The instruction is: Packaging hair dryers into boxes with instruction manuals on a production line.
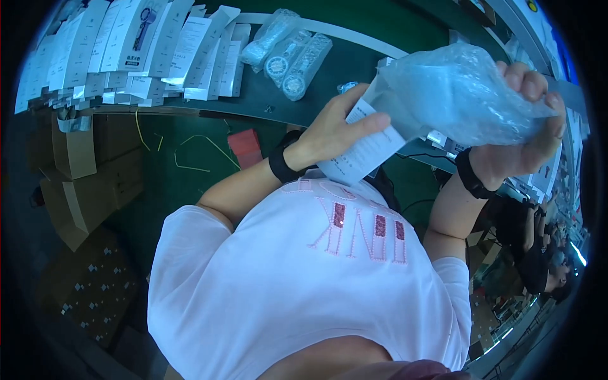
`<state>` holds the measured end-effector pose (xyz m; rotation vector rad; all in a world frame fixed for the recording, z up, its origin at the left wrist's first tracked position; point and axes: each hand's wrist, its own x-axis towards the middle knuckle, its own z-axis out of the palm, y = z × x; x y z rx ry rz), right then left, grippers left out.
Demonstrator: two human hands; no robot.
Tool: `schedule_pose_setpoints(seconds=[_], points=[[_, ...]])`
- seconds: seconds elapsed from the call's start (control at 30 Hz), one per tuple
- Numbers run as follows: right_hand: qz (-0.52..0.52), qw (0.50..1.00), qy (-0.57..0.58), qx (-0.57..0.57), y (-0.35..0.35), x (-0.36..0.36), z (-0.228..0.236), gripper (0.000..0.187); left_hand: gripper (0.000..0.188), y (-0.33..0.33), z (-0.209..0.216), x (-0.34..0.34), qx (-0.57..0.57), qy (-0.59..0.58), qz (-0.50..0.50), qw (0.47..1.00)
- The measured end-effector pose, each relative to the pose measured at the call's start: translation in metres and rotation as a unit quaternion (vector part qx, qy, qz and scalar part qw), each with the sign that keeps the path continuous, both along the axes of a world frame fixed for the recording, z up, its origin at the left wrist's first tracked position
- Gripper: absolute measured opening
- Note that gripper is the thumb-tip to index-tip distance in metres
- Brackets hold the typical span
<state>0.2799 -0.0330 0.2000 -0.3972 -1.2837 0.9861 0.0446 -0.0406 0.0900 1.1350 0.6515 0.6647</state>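
Gripping white box [358, 158] in left fingers [369, 125] and clear plastic bag [446, 95], overlapping it, in right fingers [533, 85]; probably midway with this pair, with three wrapped pieces [309, 66] still unboxed on the surface [347, 63].

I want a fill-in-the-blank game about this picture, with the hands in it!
1. The left hand holds a box coloured ____.
2. Of that box and the plastic bag, the right hand grips the ____.
3. Both wristbands are ____.
4. The wrapped bundles lie to the ____ of the row of boxes.

Missing words: white; bag; black; right.
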Motion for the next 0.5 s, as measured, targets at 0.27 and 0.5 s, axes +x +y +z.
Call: schedule_pose_setpoints(seconds=[0.27, 0.5], points=[[0.025, 0.992, -0.098, -0.071, -0.008, -0.021, 0.003, 0.024, 0.056, -0.002, 0.004, 0.001, -0.019, -0.043, 0.016, 0.999], [-0.058, 0.943, -0.279, -0.175, -0.016, -0.051, -0.010, 0.034, 0.050, -0.006, 0.020, -0.004, 0.127, 0.021, 0.004, 0.992]])
